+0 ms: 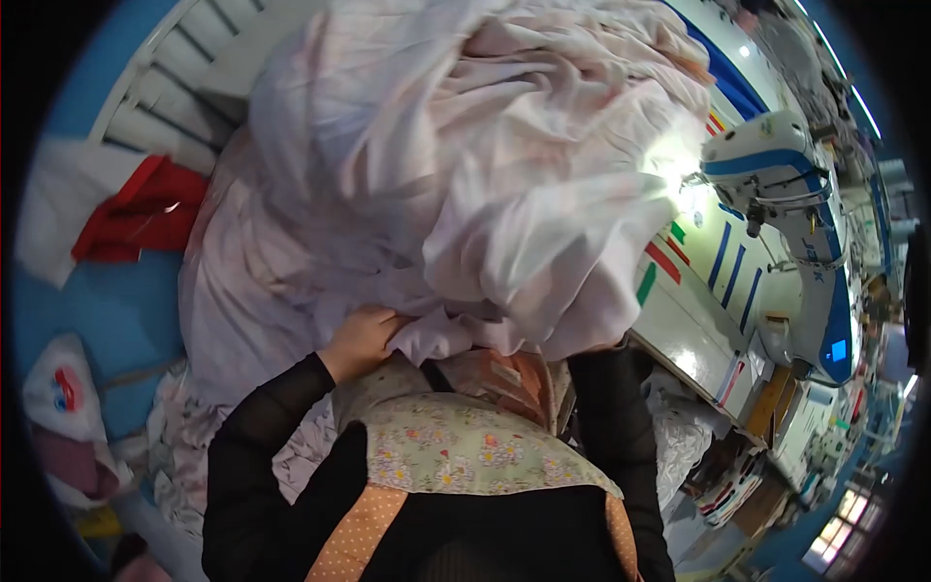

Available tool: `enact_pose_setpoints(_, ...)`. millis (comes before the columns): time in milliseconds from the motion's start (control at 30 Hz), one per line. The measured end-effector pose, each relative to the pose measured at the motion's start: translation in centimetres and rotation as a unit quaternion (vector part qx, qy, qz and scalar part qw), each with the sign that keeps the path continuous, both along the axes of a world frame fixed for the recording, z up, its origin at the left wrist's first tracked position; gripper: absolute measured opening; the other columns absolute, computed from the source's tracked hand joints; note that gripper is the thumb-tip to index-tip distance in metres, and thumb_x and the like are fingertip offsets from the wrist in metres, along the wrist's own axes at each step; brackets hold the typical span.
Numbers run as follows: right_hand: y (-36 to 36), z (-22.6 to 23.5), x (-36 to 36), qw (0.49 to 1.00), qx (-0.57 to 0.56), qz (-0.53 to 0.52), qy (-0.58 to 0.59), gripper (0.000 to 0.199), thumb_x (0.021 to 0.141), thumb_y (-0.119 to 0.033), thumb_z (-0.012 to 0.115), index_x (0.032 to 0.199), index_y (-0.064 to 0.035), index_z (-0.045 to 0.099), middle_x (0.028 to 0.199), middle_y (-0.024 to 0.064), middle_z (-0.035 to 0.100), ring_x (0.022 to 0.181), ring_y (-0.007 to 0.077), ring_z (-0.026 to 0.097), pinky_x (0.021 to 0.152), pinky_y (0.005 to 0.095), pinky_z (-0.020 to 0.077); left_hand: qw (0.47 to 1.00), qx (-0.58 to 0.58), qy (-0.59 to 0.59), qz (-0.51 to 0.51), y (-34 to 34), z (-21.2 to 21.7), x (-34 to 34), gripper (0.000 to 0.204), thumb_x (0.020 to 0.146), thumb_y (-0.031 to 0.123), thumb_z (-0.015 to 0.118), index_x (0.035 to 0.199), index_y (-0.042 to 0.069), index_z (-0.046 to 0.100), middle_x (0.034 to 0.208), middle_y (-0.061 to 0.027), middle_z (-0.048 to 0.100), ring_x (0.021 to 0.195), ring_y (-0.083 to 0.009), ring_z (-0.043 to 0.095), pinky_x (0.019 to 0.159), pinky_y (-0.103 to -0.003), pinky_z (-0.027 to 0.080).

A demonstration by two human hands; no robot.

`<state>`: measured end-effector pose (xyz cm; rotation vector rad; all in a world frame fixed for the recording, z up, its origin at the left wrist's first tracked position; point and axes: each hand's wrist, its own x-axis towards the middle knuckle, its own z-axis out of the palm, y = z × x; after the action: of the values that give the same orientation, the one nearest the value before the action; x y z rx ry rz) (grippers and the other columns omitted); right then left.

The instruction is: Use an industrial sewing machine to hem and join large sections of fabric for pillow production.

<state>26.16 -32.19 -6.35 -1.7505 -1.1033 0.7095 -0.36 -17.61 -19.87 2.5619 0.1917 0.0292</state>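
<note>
Forward spreads pale cloth [427,184], edge crosswise, held in left hand [362,341]; right hand's [609,346] grip I can't tell.

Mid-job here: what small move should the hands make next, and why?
Probably ease the right hand out from under the pale cloth: a fold hides nearly all of it, so its grip can't be checked, while the left hand shows plainly, holding the cloth's near side.

The left grip [367,339] holds the bunched pale cloth [388,145].
</note>
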Motion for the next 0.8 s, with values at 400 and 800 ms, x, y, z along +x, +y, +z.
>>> enact_pose_setpoints(400,7.3,4.0,-8.7,0.878,0.219,0.138,0.403,0.033,0.095,-0.020,0.050,0.125,-0.0060,0.055,0.120,0.0151,0.058,0.110,0.0299,0.055,0.100,0.0444,0.0394,0.577,0.054,-0.187,0.793,3.2,-0.6,-50.4,0.048,0.086,0.015,0.065,0.128,-0.004,0.050,0.120,-0.0191,0.057,0.107,-0.0275,0.056,0.092,-0.039,0.044)
enact_pose_setpoints(800,11.0,2.9,-16.2,0.908,0.120,0.304,0.260,0.034,0.094,-0.022,0.052,0.123,-0.0064,0.056,0.117,0.0150,0.059,0.108,0.0293,0.056,0.098,0.0437,0.0408,0.791,0.224,-0.314,0.476,-5.5,4.7,-21.3,0.047,0.072,0.023,0.076,0.111,0.008,0.053,0.128,-0.0192,0.050,0.117,-0.0404,0.048,0.100,-0.049,0.037)
